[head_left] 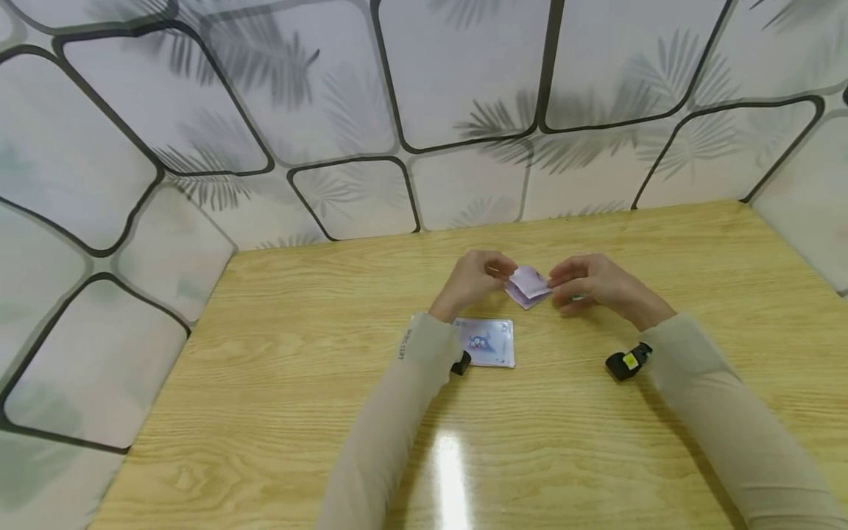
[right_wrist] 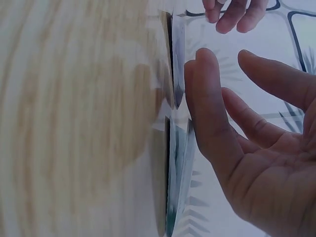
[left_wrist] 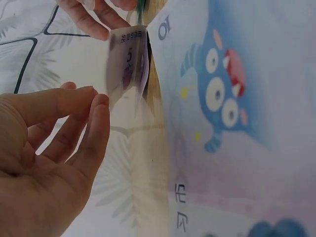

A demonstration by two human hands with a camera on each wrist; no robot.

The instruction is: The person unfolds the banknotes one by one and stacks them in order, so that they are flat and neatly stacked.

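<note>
A folded pinkish-purple play banknote (head_left: 528,283) stands partly unfolded on the table between the hands; the left wrist view shows a 5 on it. My left hand (head_left: 473,278) is just left of it, fingertips close together and nothing visible between them. On the note's other side is my right hand (head_left: 599,285), its fingers apart from the thumb (right_wrist: 276,76) and its fingertips near the note's edge; whether they touch it is unclear. Beneath the right hand lies a folded greenish note (right_wrist: 177,173), mostly hidden in the head view.
A flat pale-blue 10 note (head_left: 489,343) with a blue monster lies by the left wrist, partly covered by the sleeve. The wooden table (head_left: 278,383) meets a patterned wall covering (head_left: 464,73) at the back. Black wrist cameras (head_left: 626,362) sit at the cuffs.
</note>
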